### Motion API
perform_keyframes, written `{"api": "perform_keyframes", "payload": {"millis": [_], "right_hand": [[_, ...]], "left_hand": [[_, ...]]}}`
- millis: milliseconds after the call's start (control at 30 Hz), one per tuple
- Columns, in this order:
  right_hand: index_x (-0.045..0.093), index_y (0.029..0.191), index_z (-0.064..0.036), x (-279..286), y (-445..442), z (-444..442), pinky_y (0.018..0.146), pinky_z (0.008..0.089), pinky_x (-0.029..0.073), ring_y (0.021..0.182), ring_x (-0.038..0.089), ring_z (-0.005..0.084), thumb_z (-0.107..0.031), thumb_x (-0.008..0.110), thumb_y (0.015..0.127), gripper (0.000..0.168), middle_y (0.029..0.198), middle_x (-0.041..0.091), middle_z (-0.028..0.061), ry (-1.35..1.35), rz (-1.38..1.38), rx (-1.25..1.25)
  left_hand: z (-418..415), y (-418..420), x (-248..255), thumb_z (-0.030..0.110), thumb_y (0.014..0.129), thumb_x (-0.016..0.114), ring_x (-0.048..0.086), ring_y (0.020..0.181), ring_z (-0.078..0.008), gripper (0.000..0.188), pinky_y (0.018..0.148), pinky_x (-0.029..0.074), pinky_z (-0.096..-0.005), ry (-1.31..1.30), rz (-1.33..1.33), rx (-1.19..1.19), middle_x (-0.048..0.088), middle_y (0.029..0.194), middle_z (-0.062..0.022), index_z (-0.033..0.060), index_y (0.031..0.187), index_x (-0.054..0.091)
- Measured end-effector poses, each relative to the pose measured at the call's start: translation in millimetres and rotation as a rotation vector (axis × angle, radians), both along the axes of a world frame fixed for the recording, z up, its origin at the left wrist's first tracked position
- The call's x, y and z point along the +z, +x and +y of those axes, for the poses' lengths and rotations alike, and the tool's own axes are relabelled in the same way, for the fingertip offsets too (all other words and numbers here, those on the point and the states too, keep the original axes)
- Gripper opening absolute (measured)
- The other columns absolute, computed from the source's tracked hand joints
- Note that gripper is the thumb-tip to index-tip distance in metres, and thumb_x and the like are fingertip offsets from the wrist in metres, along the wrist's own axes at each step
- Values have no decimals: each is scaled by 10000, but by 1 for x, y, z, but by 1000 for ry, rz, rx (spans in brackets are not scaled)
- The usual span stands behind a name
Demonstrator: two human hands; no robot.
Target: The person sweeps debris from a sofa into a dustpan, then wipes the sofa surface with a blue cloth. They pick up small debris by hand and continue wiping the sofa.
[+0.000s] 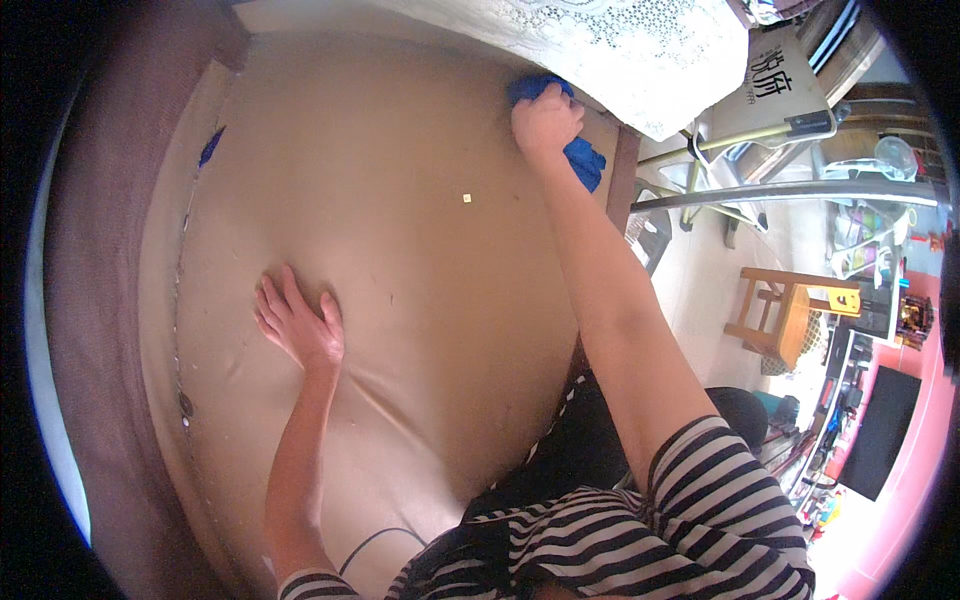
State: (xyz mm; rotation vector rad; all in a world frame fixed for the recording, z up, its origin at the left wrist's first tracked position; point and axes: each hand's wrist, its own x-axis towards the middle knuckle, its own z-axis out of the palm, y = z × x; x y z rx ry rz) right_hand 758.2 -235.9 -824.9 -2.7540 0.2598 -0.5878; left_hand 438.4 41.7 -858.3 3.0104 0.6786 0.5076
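Note:
A wide brown leather-like seat (pixel 405 285) with creases and small marks lies before me. At its far right corner my right hand (pixel 546 120) presses a crumpled blue cloth (pixel 585 161) against the surface. Part of the cloth is hidden under the fingers. My left hand (pixel 300 319) rests flat on the seat further left, fingers spread, with nothing in it. Between the two hands, nearer the right one, lies a tiny pale yellow square piece (pixel 466 198).
A brown padded back (pixel 97 300) borders the left side; crumbs and a dark blue scrap (pixel 211 146) sit along the crevice. White lace cloth (pixel 637 60) overhangs the far right corner. Beyond the right edge stand a folding chair (pixel 780 90) and a wooden chair (pixel 787 319).

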Motion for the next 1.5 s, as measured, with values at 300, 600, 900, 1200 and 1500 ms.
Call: {"api": "perform_keyframes", "payload": {"millis": [300,600,900,1200,1500], "right_hand": [[612,1043,-51,16,-30,-19,884,487,450,1024,563,371,-184,661,685,385,1038,647,178,93,-25,844],[472,1332,-9,37,-25,-81,1011,438,406,1204,494,407,-417,672,753,736,1291,507,263,158,514,697],[447,1372,-29,23,37,66,1081,478,351,1324,415,340,-474,520,909,647,1448,434,160,-291,222,973],[315,1475,-65,9,21,54,1115,487,288,1359,379,296,-654,429,890,838,1497,375,120,-419,240,679],[327,1459,-29,16,6,35,1118,467,287,1367,352,337,-705,474,845,925,1474,381,155,-403,316,451]], "left_hand": [[3,-4,-8,515,910,411,239,1403,-405,675,1120,149,-585,19,11,0,296,1515,-207,115,1453,378],[0,-1,-7,517,909,410,227,1410,-403,666,1118,147,-592,6,16,13,295,1514,-204,114,1439,392],[4,-1,-5,543,911,406,245,1399,-406,687,1122,151,-571,17,43,37,304,1513,-197,121,1452,378],[3,-2,-1,559,911,389,257,1397,-396,689,1128,141,-569,6,17,24,315,1505,-192,129,1450,387],[3,-2,0,544,917,408,256,1401,-389,672,1126,153,-574,7,13,24,315,1508,-190,133,1448,390]]}}
